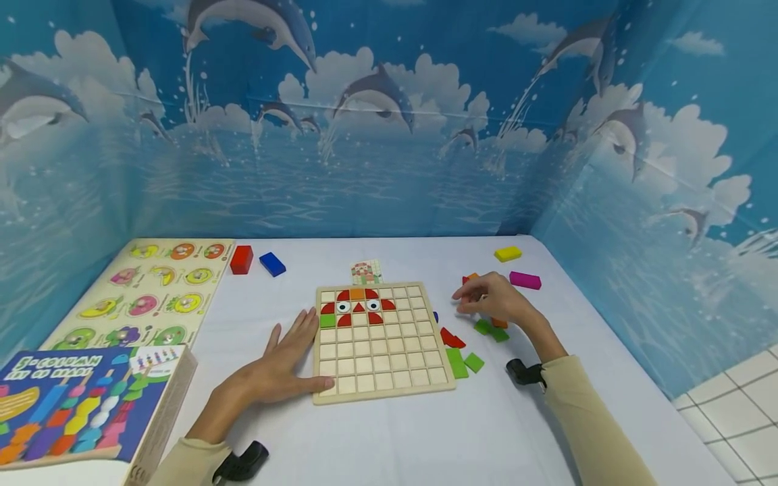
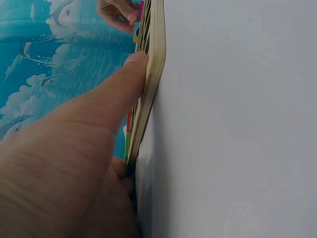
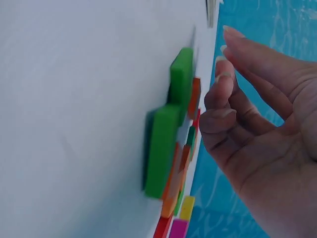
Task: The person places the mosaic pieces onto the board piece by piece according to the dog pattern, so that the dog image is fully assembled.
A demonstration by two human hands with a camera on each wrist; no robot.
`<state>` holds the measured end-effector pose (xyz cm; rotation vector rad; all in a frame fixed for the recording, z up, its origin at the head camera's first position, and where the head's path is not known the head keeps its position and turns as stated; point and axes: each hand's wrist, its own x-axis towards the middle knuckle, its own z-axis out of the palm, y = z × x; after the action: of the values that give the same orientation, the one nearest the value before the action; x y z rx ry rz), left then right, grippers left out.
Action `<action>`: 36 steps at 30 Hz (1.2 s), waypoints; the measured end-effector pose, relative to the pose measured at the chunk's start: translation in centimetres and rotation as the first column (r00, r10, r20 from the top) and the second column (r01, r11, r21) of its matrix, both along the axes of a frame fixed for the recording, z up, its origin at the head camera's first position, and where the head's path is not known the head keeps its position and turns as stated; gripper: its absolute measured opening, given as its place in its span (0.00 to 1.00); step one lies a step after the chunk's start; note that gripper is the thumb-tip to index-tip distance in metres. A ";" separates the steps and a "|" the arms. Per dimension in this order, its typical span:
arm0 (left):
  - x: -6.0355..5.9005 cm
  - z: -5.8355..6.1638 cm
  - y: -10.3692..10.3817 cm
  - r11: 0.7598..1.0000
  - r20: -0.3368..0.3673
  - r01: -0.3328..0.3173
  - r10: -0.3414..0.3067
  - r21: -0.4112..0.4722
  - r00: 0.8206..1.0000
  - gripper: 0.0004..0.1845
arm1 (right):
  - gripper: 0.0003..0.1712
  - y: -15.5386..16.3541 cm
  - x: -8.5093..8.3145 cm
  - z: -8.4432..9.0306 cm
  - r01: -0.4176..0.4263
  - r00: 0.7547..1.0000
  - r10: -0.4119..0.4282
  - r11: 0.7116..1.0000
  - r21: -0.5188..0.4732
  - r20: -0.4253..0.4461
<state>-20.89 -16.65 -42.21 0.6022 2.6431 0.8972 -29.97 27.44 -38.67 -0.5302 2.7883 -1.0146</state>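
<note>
Two hands split the work: the left hand [image 1: 284,368] lies flat, fingers straight, against the wooden grid board's [image 1: 383,344] left edge mid-tabletop, while the right hand [image 1: 495,300], its grip loosely curled and empty, hovers over the loose coloured tiles [image 1: 486,329] just beneath, toward the tabletop's right edge.

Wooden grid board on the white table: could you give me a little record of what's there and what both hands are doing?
Board: square wooden grid board, red, orange and green tiles in its top rows.
Left hand: flat on the table, fingers against the board's left edge.
Right hand: fingers relaxed, over loose green and orange tiles, holding nothing.
Nearby: red block, blue block, yellow block, magenta block.
</note>
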 end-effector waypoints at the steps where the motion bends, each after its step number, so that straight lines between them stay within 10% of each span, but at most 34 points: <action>1: 0.0 0.0 0.0 1.000 0.002 -0.001 0.001 -0.004 1.000 0.66 | 0.14 0.2 0.0 0.1 0.000 1.000 0.000 1.000 0.002 0.019; 17: 0.0 -0.3 -0.2 1.000 -0.027 -0.006 0.006 0.004 1.000 0.68 | 0.16 3.1 0.8 0.8 -0.191 0.961 0.191 0.981 -0.022 0.202; 36: 0.1 -0.5 0.0 1.000 -0.014 0.002 -0.001 0.020 1.000 0.69 | 0.10 2.5 0.9 0.2 -0.086 0.991 0.081 0.995 0.050 0.103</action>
<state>-20.81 -16.65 -42.69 0.6172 2.6487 0.9227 -29.07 29.94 -38.45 -0.5669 2.6727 -0.9187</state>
